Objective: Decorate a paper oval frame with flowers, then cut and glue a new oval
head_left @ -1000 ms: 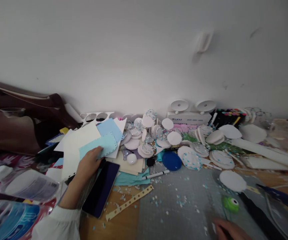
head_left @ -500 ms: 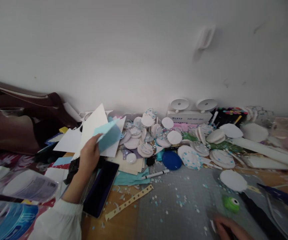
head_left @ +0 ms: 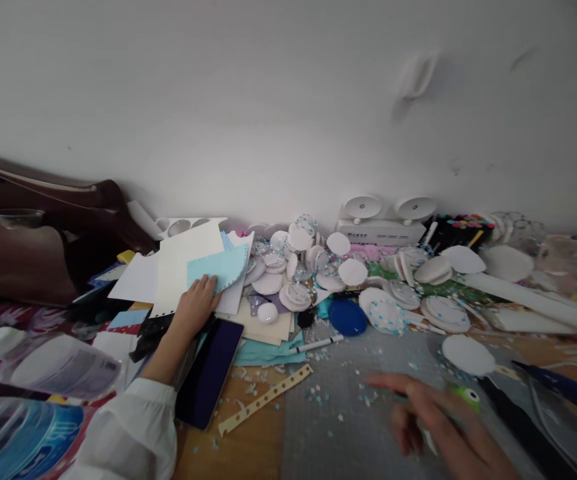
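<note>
My left hand (head_left: 198,308) lies over the paper pile, its fingers flat on the lower edge of a light-blue piece of paper (head_left: 221,267) with a scalloped edge. Beneath that piece is a cream sheet (head_left: 175,267) with a row of holes. My right hand (head_left: 435,417), partly blurred, hovers over the grey cutting mat (head_left: 333,440). Its index finger points left while the other fingers curl around a small whitish item (head_left: 429,441) that I cannot make out. Behind this hand, a green thing with an eye (head_left: 469,397) is partly hidden.
Stacked white discs (head_left: 298,297) with blue bits line the wall. A dark phone (head_left: 211,373) lies beside my left forearm. Near it are a punched cream strip (head_left: 265,400), a marker (head_left: 318,344) and a blue disc (head_left: 347,317). Bottles (head_left: 23,437) lie at left.
My left hand has lowered the raised cream sheet and light-blue paper flat onto the pile, and its fingers have loosened. My right hand has moved up and left, with its index finger extended.
</note>
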`<act>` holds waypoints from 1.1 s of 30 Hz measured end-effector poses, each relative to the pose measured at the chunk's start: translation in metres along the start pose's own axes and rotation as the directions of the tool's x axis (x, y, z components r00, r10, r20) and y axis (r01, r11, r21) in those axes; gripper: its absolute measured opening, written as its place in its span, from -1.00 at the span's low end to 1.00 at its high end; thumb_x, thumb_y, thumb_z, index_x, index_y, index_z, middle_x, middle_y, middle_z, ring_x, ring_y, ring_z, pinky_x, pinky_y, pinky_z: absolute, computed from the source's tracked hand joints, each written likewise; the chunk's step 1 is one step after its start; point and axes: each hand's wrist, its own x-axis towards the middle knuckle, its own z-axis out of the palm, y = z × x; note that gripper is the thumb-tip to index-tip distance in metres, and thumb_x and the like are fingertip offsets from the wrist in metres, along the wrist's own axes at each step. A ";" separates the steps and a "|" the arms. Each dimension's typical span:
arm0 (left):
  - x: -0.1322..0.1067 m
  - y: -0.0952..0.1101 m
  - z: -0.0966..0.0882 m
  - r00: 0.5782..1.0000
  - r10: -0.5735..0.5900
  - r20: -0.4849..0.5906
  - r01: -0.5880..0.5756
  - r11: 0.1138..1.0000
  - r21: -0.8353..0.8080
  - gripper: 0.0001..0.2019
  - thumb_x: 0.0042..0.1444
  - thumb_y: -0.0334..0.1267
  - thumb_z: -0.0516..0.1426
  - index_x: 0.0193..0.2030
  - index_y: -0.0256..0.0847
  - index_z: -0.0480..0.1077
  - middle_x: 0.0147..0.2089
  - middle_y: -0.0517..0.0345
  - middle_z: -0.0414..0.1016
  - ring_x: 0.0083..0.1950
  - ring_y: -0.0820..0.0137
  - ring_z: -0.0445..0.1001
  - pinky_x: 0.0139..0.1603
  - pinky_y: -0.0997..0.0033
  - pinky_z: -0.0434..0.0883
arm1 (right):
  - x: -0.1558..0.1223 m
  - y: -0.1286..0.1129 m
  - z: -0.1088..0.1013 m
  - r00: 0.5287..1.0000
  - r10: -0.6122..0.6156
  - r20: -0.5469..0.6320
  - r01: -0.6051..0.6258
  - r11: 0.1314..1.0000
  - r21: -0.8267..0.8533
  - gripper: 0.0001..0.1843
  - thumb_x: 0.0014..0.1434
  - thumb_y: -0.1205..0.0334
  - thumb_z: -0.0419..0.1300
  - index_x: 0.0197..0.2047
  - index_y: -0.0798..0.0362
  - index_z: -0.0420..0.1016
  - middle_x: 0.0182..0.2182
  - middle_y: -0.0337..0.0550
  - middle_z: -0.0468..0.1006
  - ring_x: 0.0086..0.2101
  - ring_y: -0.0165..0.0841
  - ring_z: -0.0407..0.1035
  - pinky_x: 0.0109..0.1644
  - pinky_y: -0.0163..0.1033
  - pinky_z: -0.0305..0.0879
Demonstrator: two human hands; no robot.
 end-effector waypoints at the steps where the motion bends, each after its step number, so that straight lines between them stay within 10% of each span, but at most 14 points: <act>1: 0.000 0.002 -0.001 1.000 0.009 0.009 -0.009 1.000 -0.002 -0.64 0.28 -0.18 0.16 0.17 -0.22 0.33 0.18 -0.04 0.38 0.10 0.19 0.46 0.05 0.02 0.47 | 0.016 -0.015 0.004 0.999 0.010 0.043 -0.013 0.998 0.059 -0.40 0.40 -0.14 -0.18 0.01 -0.06 0.60 -0.57 -0.21 0.54 -0.51 -0.31 0.45 -0.39 -0.27 0.43; 5: 0.001 0.010 -0.003 1.000 -0.013 0.028 0.014 1.000 -0.026 -0.65 0.28 -0.17 0.16 0.16 -0.22 0.33 0.16 -0.03 0.40 0.08 0.20 0.47 0.04 0.03 0.48 | 0.090 -0.057 0.038 0.975 0.031 0.218 -0.087 0.964 0.251 -0.45 0.30 -0.21 0.01 -0.21 0.01 0.68 -0.17 -0.07 0.60 -0.13 -0.19 0.44 0.12 -0.04 0.31; 12: -0.002 -0.003 -0.008 0.981 -0.191 0.022 0.192 0.968 -0.162 -0.67 0.29 -0.19 0.15 0.15 -0.23 0.33 0.08 0.00 0.45 -0.04 0.27 0.52 -0.05 0.12 0.51 | 0.202 -0.062 0.145 0.909 0.222 0.352 -0.333 0.895 0.297 -0.66 0.33 0.11 0.19 0.09 0.09 0.42 -0.01 -0.06 0.50 -0.13 -0.24 0.48 -0.08 -0.03 0.47; 20: -0.009 -0.027 -0.023 0.912 -0.391 -0.123 0.334 0.883 -0.331 -0.70 0.29 -0.19 0.15 0.11 -0.24 0.34 -0.03 0.06 0.49 -0.18 0.35 0.54 -0.19 0.26 0.54 | 0.242 -0.063 0.208 0.927 0.259 0.271 -0.317 0.927 0.198 -0.64 0.32 0.13 0.20 0.12 0.08 0.40 0.05 -0.04 0.47 -0.07 -0.21 0.46 -0.04 0.01 0.46; 25: -0.016 -0.033 -0.053 0.871 -0.408 -0.275 0.309 0.888 -0.339 -0.54 0.24 -0.46 0.06 0.28 -0.23 0.21 0.05 -0.10 0.51 -0.05 0.17 0.57 -0.04 0.15 0.51 | 0.222 -0.072 0.177 0.978 0.135 0.161 -0.166 0.967 0.193 -0.68 0.33 0.14 0.20 0.09 0.09 0.41 -0.03 -0.07 0.51 -0.17 -0.27 0.48 -0.13 -0.07 0.49; 33: -0.017 -0.026 -0.109 0.757 -0.462 -0.462 0.343 0.883 -0.320 -0.37 0.10 -0.58 -0.04 0.37 -0.39 0.12 0.26 -0.30 0.37 0.24 -0.09 0.40 0.19 -0.04 0.38 | 0.092 -0.065 0.026 0.986 -0.030 -0.164 0.053 0.989 0.137 -0.73 0.26 -0.02 0.14 -0.21 0.02 0.32 -0.77 -0.53 0.17 -0.79 -0.51 0.06 -0.72 -0.42 0.05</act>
